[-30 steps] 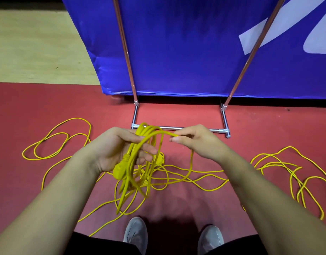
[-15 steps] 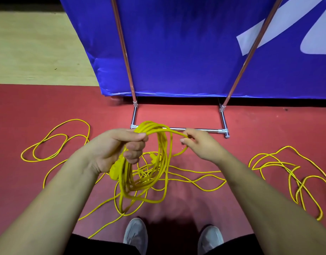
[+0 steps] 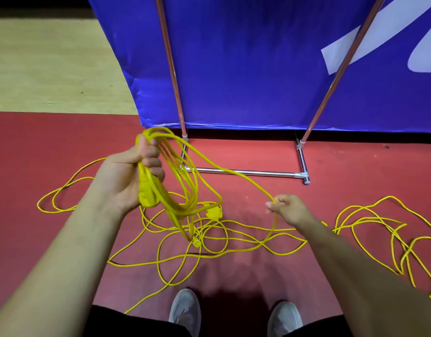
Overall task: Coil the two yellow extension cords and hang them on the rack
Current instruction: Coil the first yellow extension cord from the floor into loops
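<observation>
My left hand [image 3: 131, 176] grips several coiled loops of a yellow extension cord [image 3: 183, 188], with a yellow plug [image 3: 147, 195] at the heel of the palm. The loops hang down to the right of that hand. One strand runs from the coil to my right hand [image 3: 287, 209], which pinches it low and to the right. The remaining cord [image 3: 234, 239] lies in tangled loops on the red floor, with a connector [image 3: 214, 212] among them. The rack [image 3: 246, 171] stands just beyond, its two slanted poles rising out of view.
More yellow cord loops lie at the left [image 3: 63, 190] and far right [image 3: 379, 227] of the floor. A blue banner [image 3: 246, 64] stands behind the rack. My two grey shoes [image 3: 185, 310] are at the bottom edge. A pale floor strip [image 3: 51, 69] lies at the back left.
My left hand has lifted the coil up and left. My right hand has moved away from the coil, down and to the right, drawing out a length of cord.
</observation>
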